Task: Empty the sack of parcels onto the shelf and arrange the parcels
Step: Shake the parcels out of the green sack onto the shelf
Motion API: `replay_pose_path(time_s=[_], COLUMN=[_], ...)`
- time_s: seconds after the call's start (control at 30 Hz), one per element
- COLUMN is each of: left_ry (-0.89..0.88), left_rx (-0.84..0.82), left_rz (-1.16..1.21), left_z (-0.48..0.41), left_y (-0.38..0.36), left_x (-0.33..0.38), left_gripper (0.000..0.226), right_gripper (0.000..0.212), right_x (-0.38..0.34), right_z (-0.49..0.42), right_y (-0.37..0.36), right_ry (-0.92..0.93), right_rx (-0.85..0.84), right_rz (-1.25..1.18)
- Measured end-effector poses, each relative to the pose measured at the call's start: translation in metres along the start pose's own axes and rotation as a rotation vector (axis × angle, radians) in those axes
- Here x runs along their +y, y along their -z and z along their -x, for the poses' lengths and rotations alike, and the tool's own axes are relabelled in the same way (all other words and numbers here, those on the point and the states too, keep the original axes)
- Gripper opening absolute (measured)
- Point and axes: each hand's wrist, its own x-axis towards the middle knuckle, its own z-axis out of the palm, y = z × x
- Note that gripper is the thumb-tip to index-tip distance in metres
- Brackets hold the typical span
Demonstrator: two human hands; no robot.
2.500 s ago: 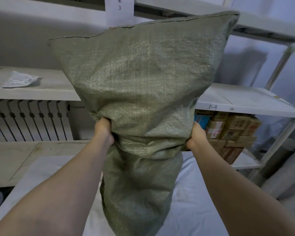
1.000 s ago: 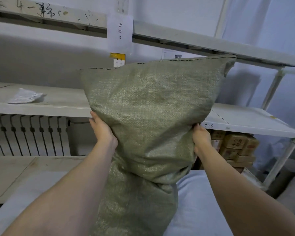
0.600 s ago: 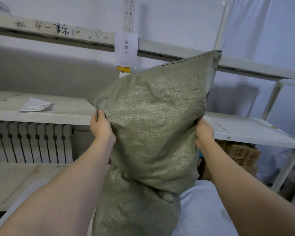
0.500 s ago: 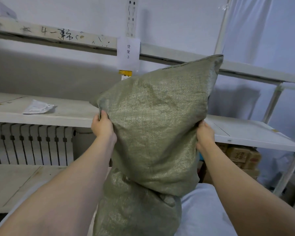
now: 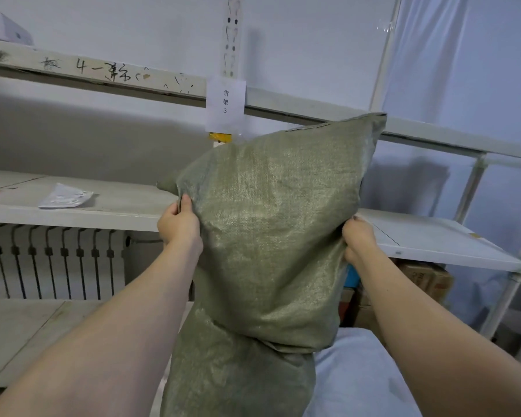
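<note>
**Sack held high in front of the shelf, nothing out yet**

The green woven sack (image 5: 277, 230) hangs upright between the two hands, near the person and in front of the middle shelf (image 5: 118, 207). Its stitched top edge slopes up to the right, and its far right corner reaches the upper rail (image 5: 103, 72). Lower down the fabric folds over itself, and the bottom part drops out of view at the near edge, beside a pale blue cloth (image 5: 361, 383).

The left hand (image 5: 179, 228) pinches a gathered fold at the sack's left edge, with the thumb on the near side and the fingers curled behind. The right hand (image 5: 358, 240) grips the opposite edge. Its fingers are wrapped behind the fabric and mostly hidden, so how they lie cannot be told. Holding both side edges this high probably serves to lift the load up to shelf level and let the weight settle toward the lower end. Which end is the mouth cannot be told.

One flat silvery parcel (image 5: 65, 200) lies on the shelf at the left, well apart from the sack. No parcels show at the sack itself, so the emptying looks barely begun and arranging has not started.

A radiator (image 5: 51, 260) stands under the shelf at the left, cardboard boxes (image 5: 424, 278) sit under its right end, and a paper label (image 5: 225, 100) hangs on the post.
</note>
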Motion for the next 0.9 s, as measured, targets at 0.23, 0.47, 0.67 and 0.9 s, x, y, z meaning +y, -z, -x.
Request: replay_pose_path(time_s=[0.23, 0.47, 0.67, 0.9], left_ry=[-0.015, -0.155, -0.29, -0.305], left_rx=[0.004, -0.058, 0.006, 0.058], left_rz=[-0.063, -0.096, -0.313, -0.369], left_z=[0.008, 0.021, 0.016, 0.011], left_y=[-0.007, -0.031, -0.04, -0.041], left_x=[0.012, 0.035, 0.067, 0.079], left_gripper=[0.036, 0.021, 0.029, 0.035], right_gripper=[0.073, 0.038, 0.034, 0.036], right_x=[-0.002, -0.034, -0.065, -0.078], right_z=[0.024, 0.009, 0.007, 0.001], right_y=[0.009, 0.005, 0.004, -0.003], right_ry=[0.025, 0.238, 0.319, 0.404], right_rx=[-0.248, 0.123, 0.211, 0.276], right_rz=[-0.158, 0.175, 0.098, 0.161])
